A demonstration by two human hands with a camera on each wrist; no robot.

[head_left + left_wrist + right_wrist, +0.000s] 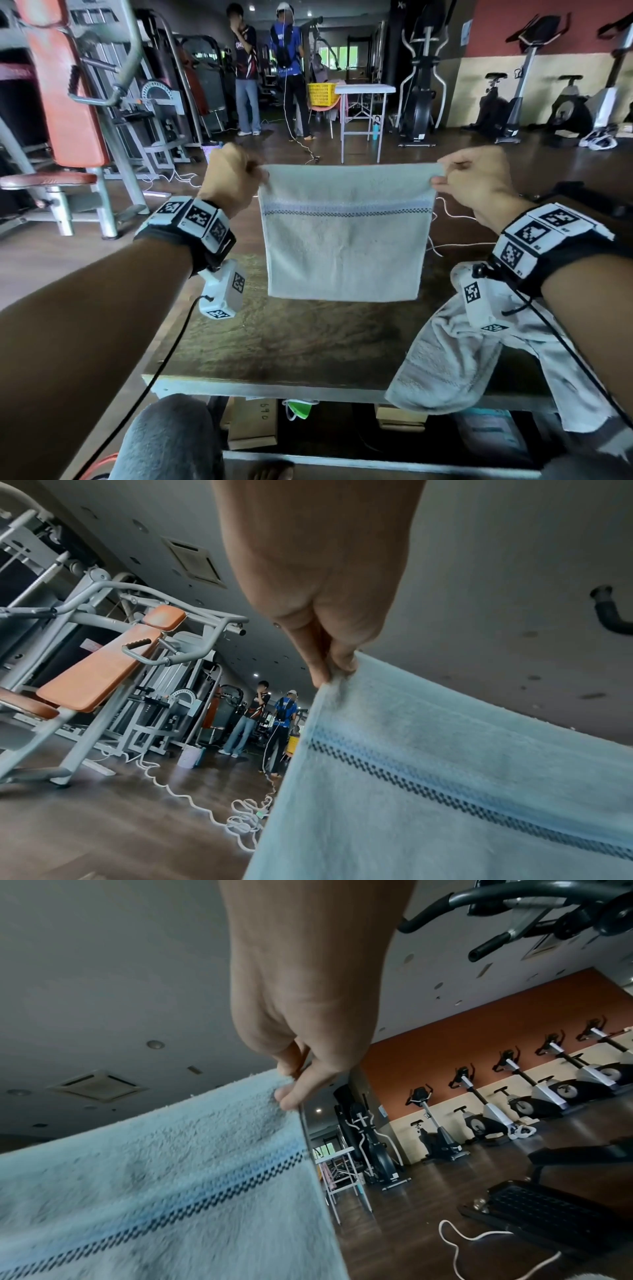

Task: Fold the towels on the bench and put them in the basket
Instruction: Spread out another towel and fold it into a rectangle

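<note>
Both hands are up in front of me, holding one pale towel [344, 240] by its two top corners. Left hand [230, 178] pinches the top left corner, fingers curled in tight with the cloth caught between thumb and fingertips [344, 660]. Right hand [474, 183] has the top right corner pinched the same way, thumb against the curled fingers [291, 1096].

So the towel hangs flat and square to me, stretched between my hands, top edge running left to right and level. It's a little wider than it is tall, long axis across. A narrow blue band with a dark checked line runs straight across it just under the top edge, parallel to that edge. Its bottom edge hangs free in the air above the far part of the worktop [301, 346], not touching it as far as I can see.

Down on the near right of the worktop lies a second towel [442, 363], crumpled, spilling over the near edge under my right wrist.

Far off across the room, a yellow basket [323, 93] sits just left of a white table [364, 89], and two people stand near it.
</note>
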